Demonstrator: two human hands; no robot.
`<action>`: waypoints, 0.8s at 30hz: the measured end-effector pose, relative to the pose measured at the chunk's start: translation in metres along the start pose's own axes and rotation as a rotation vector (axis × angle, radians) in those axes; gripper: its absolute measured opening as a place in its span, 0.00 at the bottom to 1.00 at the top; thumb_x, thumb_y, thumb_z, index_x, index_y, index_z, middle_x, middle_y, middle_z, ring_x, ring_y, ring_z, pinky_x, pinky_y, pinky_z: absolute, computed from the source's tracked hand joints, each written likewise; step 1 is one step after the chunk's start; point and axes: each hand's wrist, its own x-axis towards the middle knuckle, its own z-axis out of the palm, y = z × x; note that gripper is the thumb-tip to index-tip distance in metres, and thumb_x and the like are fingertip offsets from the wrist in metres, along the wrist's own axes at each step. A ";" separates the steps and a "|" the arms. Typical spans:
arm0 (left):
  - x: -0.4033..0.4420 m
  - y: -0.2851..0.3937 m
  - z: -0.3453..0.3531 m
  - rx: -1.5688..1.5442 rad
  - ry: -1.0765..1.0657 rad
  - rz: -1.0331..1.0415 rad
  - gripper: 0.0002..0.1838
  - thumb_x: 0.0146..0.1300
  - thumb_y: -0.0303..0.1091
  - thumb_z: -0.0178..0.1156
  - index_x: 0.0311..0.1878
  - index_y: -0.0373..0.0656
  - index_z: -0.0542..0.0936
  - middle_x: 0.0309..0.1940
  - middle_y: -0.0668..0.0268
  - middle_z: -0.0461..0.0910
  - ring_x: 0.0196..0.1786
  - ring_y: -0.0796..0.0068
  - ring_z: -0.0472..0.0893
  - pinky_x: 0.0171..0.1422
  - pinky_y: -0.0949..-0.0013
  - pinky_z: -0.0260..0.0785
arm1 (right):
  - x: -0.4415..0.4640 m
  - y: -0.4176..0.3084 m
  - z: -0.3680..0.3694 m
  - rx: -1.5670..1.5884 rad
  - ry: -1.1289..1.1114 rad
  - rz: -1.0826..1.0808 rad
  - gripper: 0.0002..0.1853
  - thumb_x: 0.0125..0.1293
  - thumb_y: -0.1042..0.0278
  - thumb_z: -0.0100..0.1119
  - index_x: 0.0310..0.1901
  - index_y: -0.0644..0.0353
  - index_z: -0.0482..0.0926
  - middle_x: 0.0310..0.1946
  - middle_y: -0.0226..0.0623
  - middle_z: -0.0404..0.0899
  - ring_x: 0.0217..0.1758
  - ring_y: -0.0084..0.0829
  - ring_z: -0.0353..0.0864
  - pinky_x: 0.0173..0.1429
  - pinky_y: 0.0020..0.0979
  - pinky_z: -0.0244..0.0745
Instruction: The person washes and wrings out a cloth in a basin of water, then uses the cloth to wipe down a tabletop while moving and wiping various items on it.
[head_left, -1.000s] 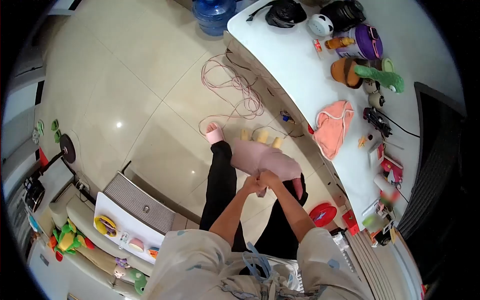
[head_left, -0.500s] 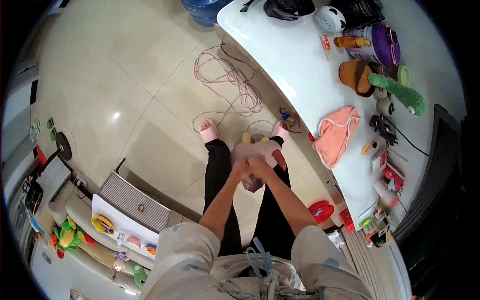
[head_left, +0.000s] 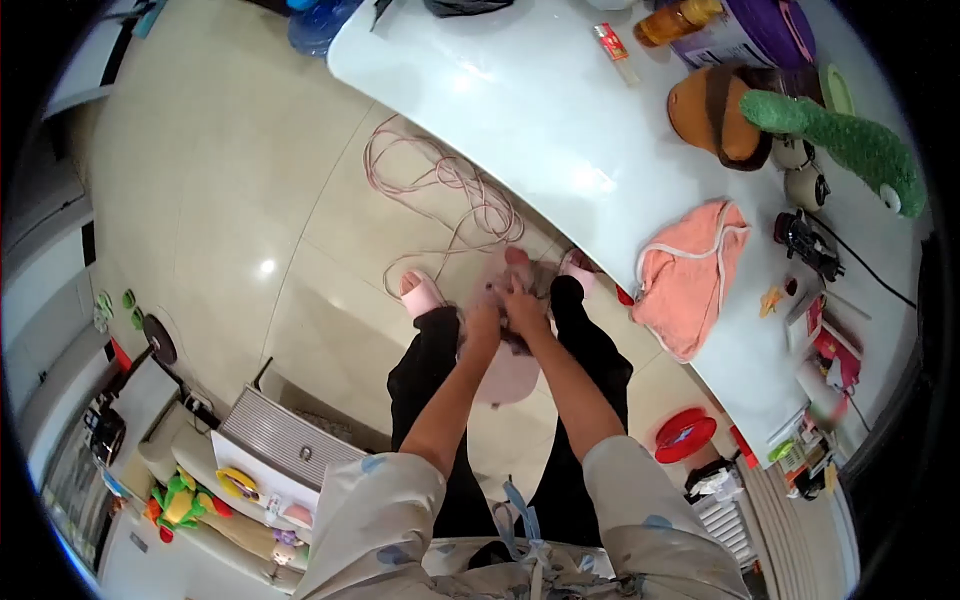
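A soft pink thing that looks like a plush toy [head_left: 505,378] hangs between my knees, above the floor. Its rounded end points toward me, and a darker pink part shows at the far end. My left hand [head_left: 481,326] is closed on its left side. Against its middle, beside the left, my right hand [head_left: 525,310] is closed with fingers bent. A dark patch shows on the toy under my hands. Motion blurs the fingertips and the toy's far end, so its exact kind is unclear.
A white table [head_left: 560,150] runs along my right, bearing a coral cloth [head_left: 695,275], a brown pot-like item [head_left: 712,115] and a green plush [head_left: 835,135]. Pink cable [head_left: 450,185] lies coiled on the floor ahead. A red round lid-like object [head_left: 686,434] is low right; a sofa with toys is left.
The toy has been turned in my hands; its rounded end now faces me and the cream legs no longer show. My view has shifted, bringing the table closer.
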 end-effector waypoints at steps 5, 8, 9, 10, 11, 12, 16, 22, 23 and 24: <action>0.022 -0.015 0.023 -0.002 -0.450 0.026 0.12 0.55 0.32 0.57 0.42 0.39 0.79 0.41 0.52 0.79 0.48 0.53 0.77 0.50 0.57 0.70 | 0.021 0.028 0.059 -0.141 -0.294 0.135 0.28 0.51 0.74 0.59 0.57 0.51 0.70 0.67 0.51 0.53 0.46 0.51 0.79 0.47 0.41 0.76; 0.075 -0.022 0.050 0.064 -0.572 0.493 0.15 0.52 0.39 0.60 0.40 0.40 0.80 0.38 0.54 0.81 0.44 0.52 0.79 0.50 0.57 0.71 | 0.098 0.054 0.106 -0.337 -0.492 0.419 0.20 0.57 0.70 0.55 0.53 0.54 0.74 0.62 0.54 0.61 0.47 0.48 0.79 0.45 0.40 0.76; 0.097 -0.016 0.040 0.086 -0.588 0.540 0.15 0.53 0.39 0.59 0.40 0.40 0.80 0.38 0.54 0.81 0.44 0.52 0.79 0.49 0.57 0.71 | 0.104 0.024 0.050 -0.287 -0.450 0.548 0.19 0.57 0.69 0.54 0.52 0.54 0.74 0.61 0.54 0.63 0.48 0.47 0.79 0.44 0.40 0.76; 0.119 -0.013 0.028 0.116 -0.600 0.575 0.15 0.53 0.39 0.59 0.40 0.40 0.80 0.37 0.54 0.81 0.43 0.52 0.79 0.49 0.58 0.71 | 0.113 0.005 0.008 -0.245 -0.394 0.614 0.18 0.57 0.69 0.54 0.52 0.55 0.75 0.59 0.53 0.64 0.48 0.47 0.78 0.44 0.40 0.76; 0.139 -0.009 0.015 0.161 -0.612 0.595 0.15 0.53 0.40 0.58 0.40 0.40 0.80 0.37 0.54 0.81 0.43 0.52 0.79 0.49 0.58 0.71 | 0.117 -0.015 -0.030 -0.199 -0.326 0.649 0.18 0.57 0.68 0.53 0.51 0.55 0.75 0.58 0.53 0.66 0.49 0.46 0.78 0.43 0.40 0.76; 0.161 -0.009 -0.001 0.209 -0.620 0.606 0.15 0.53 0.40 0.58 0.40 0.40 0.80 0.37 0.54 0.81 0.43 0.52 0.79 0.48 0.58 0.71 | 0.117 -0.033 -0.067 -0.166 -0.248 0.653 0.17 0.57 0.68 0.53 0.50 0.55 0.75 0.57 0.52 0.68 0.49 0.45 0.78 0.43 0.40 0.76; 0.214 -0.013 -0.058 0.422 -0.639 0.619 0.16 0.54 0.42 0.56 0.40 0.41 0.81 0.37 0.54 0.81 0.42 0.53 0.79 0.47 0.58 0.72 | 0.056 -0.092 -0.169 -0.183 0.332 -0.034 0.16 0.53 0.69 0.54 0.46 0.60 0.76 0.44 0.42 0.77 0.51 0.38 0.76 0.43 0.40 0.75; 0.247 -0.038 -0.133 0.605 -0.487 0.528 0.17 0.56 0.44 0.54 0.39 0.41 0.81 0.36 0.54 0.81 0.41 0.54 0.79 0.44 0.59 0.72 | -0.132 -0.032 -0.241 0.168 1.212 -0.246 0.10 0.55 0.70 0.58 0.38 0.63 0.77 0.39 0.41 0.79 0.42 0.42 0.78 0.48 0.37 0.72; 0.250 -0.062 -0.130 0.575 -0.381 0.538 0.16 0.56 0.42 0.54 0.38 0.40 0.81 0.35 0.54 0.81 0.40 0.53 0.80 0.43 0.59 0.72 | -0.140 0.004 -0.238 0.106 1.228 -0.155 0.17 0.58 0.67 0.57 0.49 0.61 0.75 0.51 0.45 0.74 0.54 0.47 0.72 0.58 0.43 0.66; 0.263 -0.066 -0.133 0.546 -0.258 0.559 0.14 0.56 0.40 0.53 0.37 0.40 0.81 0.33 0.54 0.81 0.38 0.53 0.80 0.42 0.59 0.72 | -0.146 0.021 -0.248 -0.139 1.274 0.088 0.21 0.58 0.64 0.56 0.53 0.61 0.70 0.57 0.47 0.68 0.61 0.48 0.64 0.62 0.48 0.59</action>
